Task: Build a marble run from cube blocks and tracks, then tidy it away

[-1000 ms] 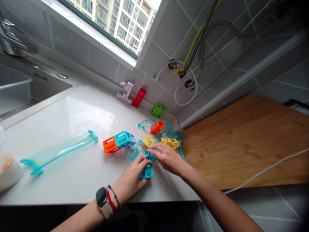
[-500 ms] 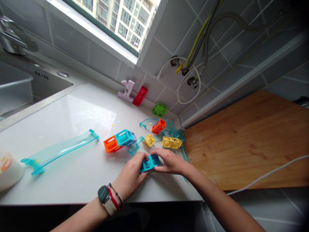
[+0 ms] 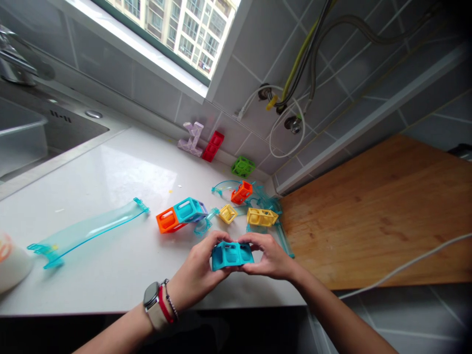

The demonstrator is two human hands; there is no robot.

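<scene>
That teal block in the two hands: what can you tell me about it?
The teal block looks like glossy plastic: an open frame, wider than tall, with window-like openings across its face. It seems to be two cube frames side by side, though the seam is hard to make out. It is lifted off the white counter and held level, with the left hand on its left end and the right hand on its right.

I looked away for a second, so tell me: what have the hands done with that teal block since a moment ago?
Both hands, left and right, have lifted the teal block off the counter toward the camera and turned it level, one hand at each end. A second ago it lay on the counter under their fingers. The clear ramp, the orange-and-teal pair and the yellow blocks have stayed put.
</scene>
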